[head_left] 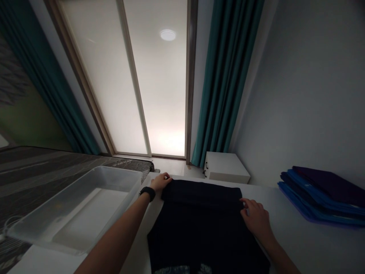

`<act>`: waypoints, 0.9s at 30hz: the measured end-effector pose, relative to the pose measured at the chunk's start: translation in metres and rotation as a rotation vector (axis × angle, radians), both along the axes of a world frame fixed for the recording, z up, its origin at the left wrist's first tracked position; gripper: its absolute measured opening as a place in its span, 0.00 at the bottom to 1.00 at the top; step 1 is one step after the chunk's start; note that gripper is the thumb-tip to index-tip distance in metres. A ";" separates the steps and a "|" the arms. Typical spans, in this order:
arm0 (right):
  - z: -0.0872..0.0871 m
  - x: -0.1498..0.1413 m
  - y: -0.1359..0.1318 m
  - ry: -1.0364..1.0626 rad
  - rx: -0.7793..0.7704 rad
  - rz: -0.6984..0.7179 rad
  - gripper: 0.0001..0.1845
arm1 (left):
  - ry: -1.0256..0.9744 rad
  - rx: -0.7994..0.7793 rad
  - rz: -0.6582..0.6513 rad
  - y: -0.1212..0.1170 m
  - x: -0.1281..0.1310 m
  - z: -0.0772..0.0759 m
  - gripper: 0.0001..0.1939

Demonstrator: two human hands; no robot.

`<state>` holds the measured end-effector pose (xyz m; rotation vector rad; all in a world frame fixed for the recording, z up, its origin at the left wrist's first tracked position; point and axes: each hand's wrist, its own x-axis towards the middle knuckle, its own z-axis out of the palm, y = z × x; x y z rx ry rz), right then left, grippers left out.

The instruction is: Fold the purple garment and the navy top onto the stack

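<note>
A dark navy garment point(203, 232) lies spread on the white table, its far end turned over into a straight band point(202, 192). Patterned patches show on it at the bottom edge of the view; its exact kind is hard to make out in the dim light. My left hand point(161, 182), with a black watch on the wrist, pinches the far left corner of the band. At the band's right edge, my right hand point(255, 215) has its thumb and fingers closed on the cloth.
To the left stands a clear plastic bin point(114, 177) with nothing visible inside. A stack of folded blue and purple clothes point(322, 198) sits on the white table point(296, 243) at right. Beyond the table are a white cabinet point(226, 165), teal curtains point(228, 76) and frosted sliding doors point(159, 83).
</note>
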<state>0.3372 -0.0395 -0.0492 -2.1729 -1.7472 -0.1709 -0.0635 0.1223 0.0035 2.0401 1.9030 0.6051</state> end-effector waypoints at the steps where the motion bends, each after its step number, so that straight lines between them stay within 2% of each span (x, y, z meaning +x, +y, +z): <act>1: 0.000 0.000 0.000 -0.001 -0.004 0.000 0.19 | -0.010 -0.009 -0.010 0.002 -0.002 -0.001 0.08; 8: -0.004 0.002 0.001 0.003 -0.002 -0.008 0.19 | -0.098 -0.012 -0.032 0.002 -0.009 -0.013 0.04; 15: 0.004 0.003 0.003 0.110 -0.013 -0.049 0.20 | -0.131 0.069 -0.050 -0.009 -0.010 -0.021 0.12; 19: 0.016 0.009 0.020 0.225 -0.079 -0.156 0.20 | -0.108 0.090 -0.070 -0.011 -0.010 -0.020 0.14; 27: 0.026 0.016 0.062 0.255 -0.163 -0.213 0.16 | -0.043 0.103 -0.072 -0.011 -0.009 -0.017 0.16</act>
